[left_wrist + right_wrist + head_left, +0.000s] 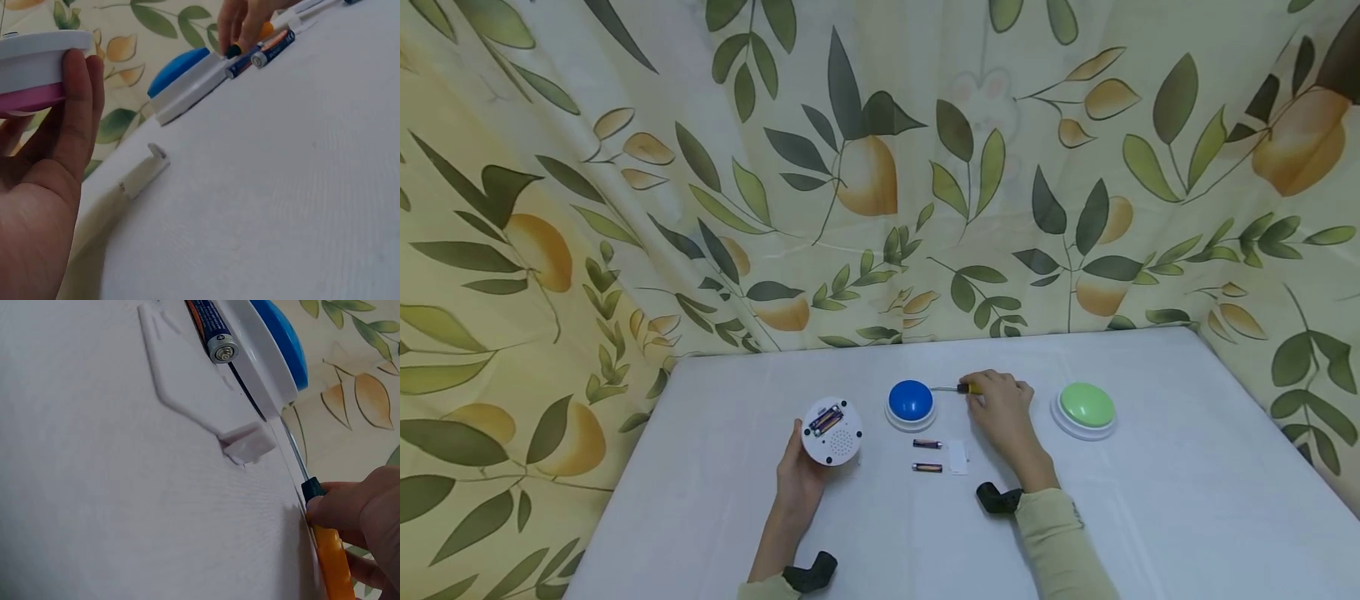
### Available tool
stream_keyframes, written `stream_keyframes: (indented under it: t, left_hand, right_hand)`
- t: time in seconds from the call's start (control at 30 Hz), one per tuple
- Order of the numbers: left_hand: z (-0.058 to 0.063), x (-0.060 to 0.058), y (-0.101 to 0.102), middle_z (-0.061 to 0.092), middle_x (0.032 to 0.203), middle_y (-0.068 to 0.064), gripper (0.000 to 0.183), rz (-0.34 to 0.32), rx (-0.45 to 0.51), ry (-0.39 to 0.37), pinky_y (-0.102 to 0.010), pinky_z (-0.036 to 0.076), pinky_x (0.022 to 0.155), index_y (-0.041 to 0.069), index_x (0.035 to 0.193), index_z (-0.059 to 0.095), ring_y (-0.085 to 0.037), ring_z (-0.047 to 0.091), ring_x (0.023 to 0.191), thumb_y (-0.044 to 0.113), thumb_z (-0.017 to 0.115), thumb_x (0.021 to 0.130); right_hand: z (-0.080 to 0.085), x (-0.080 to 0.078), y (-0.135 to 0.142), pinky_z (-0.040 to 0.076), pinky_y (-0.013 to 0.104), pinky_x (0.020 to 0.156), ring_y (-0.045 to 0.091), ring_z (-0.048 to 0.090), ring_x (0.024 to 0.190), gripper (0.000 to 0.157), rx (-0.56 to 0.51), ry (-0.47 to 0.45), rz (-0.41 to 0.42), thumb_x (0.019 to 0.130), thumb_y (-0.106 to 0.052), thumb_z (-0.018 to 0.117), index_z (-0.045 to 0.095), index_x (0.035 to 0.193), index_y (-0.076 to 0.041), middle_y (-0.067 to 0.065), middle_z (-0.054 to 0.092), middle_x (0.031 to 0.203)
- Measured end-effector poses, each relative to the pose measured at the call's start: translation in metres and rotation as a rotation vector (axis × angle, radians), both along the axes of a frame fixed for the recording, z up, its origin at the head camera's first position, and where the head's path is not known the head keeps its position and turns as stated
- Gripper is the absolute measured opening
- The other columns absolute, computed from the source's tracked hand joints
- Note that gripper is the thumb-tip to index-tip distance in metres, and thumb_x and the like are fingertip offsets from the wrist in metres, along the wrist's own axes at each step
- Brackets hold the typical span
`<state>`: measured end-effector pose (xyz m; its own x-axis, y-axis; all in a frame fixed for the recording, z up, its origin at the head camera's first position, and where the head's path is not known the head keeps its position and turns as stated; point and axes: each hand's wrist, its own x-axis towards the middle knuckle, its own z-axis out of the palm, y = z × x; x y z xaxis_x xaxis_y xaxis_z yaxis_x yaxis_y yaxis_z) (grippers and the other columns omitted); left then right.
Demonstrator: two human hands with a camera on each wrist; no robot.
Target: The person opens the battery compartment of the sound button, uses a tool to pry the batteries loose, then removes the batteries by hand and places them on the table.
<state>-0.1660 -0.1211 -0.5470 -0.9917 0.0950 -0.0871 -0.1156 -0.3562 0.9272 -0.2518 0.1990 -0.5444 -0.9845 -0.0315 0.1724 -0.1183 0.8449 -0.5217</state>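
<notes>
My left hand (800, 487) holds a round push-button light (844, 446) raised, its white underside turned up and a pink part (31, 99) facing down in the left wrist view. Batteries (827, 421) sit in its uncovered compartment. With thumb and fingers, my right hand (1002, 408) grips the orange handle of a screwdriver (332, 559); its metal shaft points left toward a blue push-button light (911, 401). Between the hands, two loose batteries (927, 468) lie beside a small white battery cover (958, 457).
A green push-button light (1087, 407) stands on the white-covered table (1180, 500), right of my right hand. Behind the table hangs a curtain (865, 250) printed with leaves and fruit. Both wrists carry black camera mounts.
</notes>
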Motion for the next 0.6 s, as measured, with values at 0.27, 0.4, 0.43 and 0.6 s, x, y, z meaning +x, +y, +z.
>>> stream_keyframes:
  t: [0.27,0.4,0.43,0.6]
  left_hand:
    - [0.021,-0.004,0.007,0.045,0.151,-0.004,0.073,-0.146,0.026,-0.061,-0.028,0.044,0.108,0.009,0.162,0.025,-0.013,0.051,0.133,0.06,0.031,0.11]
    - [0.03,-0.007,0.013,0.048,0.149,-0.004,0.072,-0.246,-0.008,-0.047,-0.032,0.045,0.108,0.007,0.161,0.028,-0.017,0.05,0.131,0.058,0.031,0.11]
    - [0.032,-0.007,0.014,0.049,0.148,-0.004,0.071,-0.259,-0.013,-0.044,-0.033,0.046,0.107,0.007,0.161,0.029,-0.017,0.051,0.13,0.058,0.031,0.111]
    - [0.04,-0.007,0.016,0.046,0.15,-0.01,0.07,-0.298,-0.013,-0.055,-0.036,0.048,0.104,0.006,0.162,0.025,-0.018,0.053,0.126,0.055,0.028,0.112]
  right_hand:
    - [0.005,0.0,0.004,0.032,0.065,0.102,0.041,0.057,0.121,0.024,-0.032,-0.051,0.012,0.097,-0.01,0.07,0.072,0.121,-0.01,0.019,0.068,0.129]
    - [0.018,0.003,0.007,0.032,0.064,0.103,0.041,0.058,0.12,0.025,-0.087,-0.034,0.028,0.097,-0.01,0.07,0.072,0.122,-0.011,0.018,0.068,0.127]
    - [0.022,0.003,0.007,0.032,0.065,0.103,0.041,0.059,0.12,0.025,-0.108,-0.022,0.04,0.097,-0.009,0.07,0.071,0.122,-0.012,0.017,0.069,0.127]
    - [0.049,0.012,0.002,0.038,0.064,0.113,0.036,0.061,0.122,0.029,-0.207,0.031,0.158,0.097,-0.006,0.071,0.07,0.125,-0.014,0.012,0.068,0.126]
